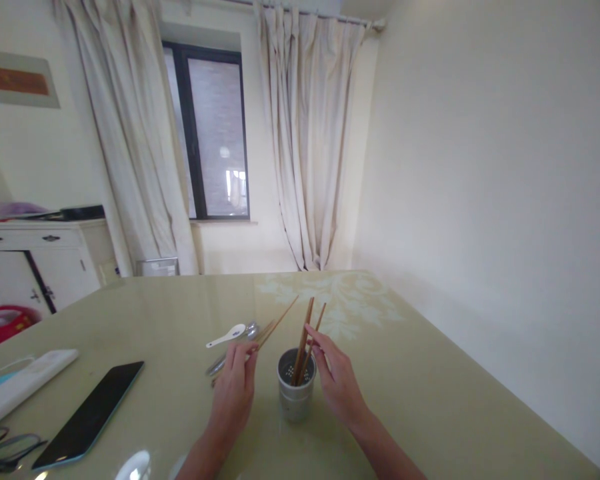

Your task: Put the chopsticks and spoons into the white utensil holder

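Observation:
A metal utensil holder [296,400] with a perforated bottom stands upright on the table in front of me. Several wooden chopsticks [301,353] lean inside it, their tops above the rim. My right hand [337,377] pinches chopsticks over the holder's right side. Left of the holder, my left hand [235,380] is closed on a chopstick [280,321] that points up and to the right. Just beyond that hand lie a white spoon [227,335] and metal spoons [251,331], partly covered by the fingers and chopsticks.
A black phone [90,413] lies at the left, beside a white box-like item [27,387] and a pair of glasses [10,447]. A shiny round object [134,465] sits at the near edge. The wall [505,200] runs along the table's right side.

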A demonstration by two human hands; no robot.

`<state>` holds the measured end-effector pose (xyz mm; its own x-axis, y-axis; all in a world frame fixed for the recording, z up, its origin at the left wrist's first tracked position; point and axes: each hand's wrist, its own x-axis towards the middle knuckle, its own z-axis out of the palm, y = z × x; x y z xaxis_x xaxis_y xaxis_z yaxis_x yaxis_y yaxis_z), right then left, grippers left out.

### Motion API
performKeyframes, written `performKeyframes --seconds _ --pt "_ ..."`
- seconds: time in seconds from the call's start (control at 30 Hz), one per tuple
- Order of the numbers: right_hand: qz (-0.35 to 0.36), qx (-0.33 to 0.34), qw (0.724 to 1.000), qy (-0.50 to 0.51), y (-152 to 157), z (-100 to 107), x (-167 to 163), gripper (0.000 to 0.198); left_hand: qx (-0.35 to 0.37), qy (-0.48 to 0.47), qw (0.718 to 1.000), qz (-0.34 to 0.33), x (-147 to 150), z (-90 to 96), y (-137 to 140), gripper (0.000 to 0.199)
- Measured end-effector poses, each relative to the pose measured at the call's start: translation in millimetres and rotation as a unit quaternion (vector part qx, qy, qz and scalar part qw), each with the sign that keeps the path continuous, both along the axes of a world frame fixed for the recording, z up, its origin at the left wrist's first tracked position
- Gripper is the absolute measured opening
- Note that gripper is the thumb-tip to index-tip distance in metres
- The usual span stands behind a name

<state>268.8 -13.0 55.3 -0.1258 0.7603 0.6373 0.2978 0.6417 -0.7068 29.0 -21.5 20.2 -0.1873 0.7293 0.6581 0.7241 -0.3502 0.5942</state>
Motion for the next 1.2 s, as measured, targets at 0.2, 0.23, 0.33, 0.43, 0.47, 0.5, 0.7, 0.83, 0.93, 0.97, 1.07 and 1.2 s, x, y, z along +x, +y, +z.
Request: performKeyframes --seconds 0.2,0.23,0.33,0.43,0.47,0.5,0.7,0.83,0.93,0.97,1.07,1.2 --pt "-0.009 -0.019 0.997 0.068 -0.4 -0.5 -7.5 0.026 0.030 0.018 0.997 -0.063 5.2 -0.9 -7.1 0.029" --pt "-0.013 -0.021 0.996 0.080 0.2 -0.7 -8.1 0.024 0.034 0.021 0.997 -0.068 6.2 -0.3 -8.1 0.028" --pt "-0.030 -0.034 0.995 0.089 2.8 -2.2 -7.6 0.024 0.050 0.029 0.995 -0.077 9.7 2.5 -11.7 0.027" --pt "-0.074 -0.013 0.995 0.060 3.6 -3.1 -4.8 0.026 0.064 0.036 0.993 -0.091 12.4 4.2 -14.9 0.028" --pt "-0.089 0.010 0.995 0.051 2.7 -2.8 -3.9 0.026 0.066 0.037 0.993 -0.093 13.0 4.2 -15.6 0.029" --pt "-0.097 0.037 0.994 0.046 1.2 -2.1 -3.2 0.025 0.068 0.039 0.992 -0.096 13.3 4.1 -16.1 0.029" --pt "-0.017 0.076 0.996 0.052 -14.6 3.7 -7.1 0.019 0.099 0.105 0.978 -0.152 14.5 4.3 -19.7 0.034" --pt "0.022 0.010 0.993 0.115 -18.5 6.9 -11.4 0.025 0.126 0.144 0.969 -0.157 14.2 4.0 -23.7 0.035" --pt "-0.011 -0.016 0.978 0.206 -13.5 11.2 -7.7 0.030 0.097 0.140 0.977 -0.125 7.8 2.5 -21.0 0.039" --pt "-0.033 -0.015 0.971 0.236 -10.7 13.0 -4.8 0.032 0.082 0.128 0.983 -0.099 4.0 2.1 -18.1 0.040" --pt "-0.088 -0.006 0.950 0.298 -1.9 18.2 5.9 0.036 0.023 0.115 0.993 0.000 -10.3 0.1 -5.2 0.037" --pt "-0.104 -0.021 0.946 0.307 3.4 21.9 13.0 0.039 -0.102 0.226 0.965 0.090 -26.9 -6.9 6.1 0.036"
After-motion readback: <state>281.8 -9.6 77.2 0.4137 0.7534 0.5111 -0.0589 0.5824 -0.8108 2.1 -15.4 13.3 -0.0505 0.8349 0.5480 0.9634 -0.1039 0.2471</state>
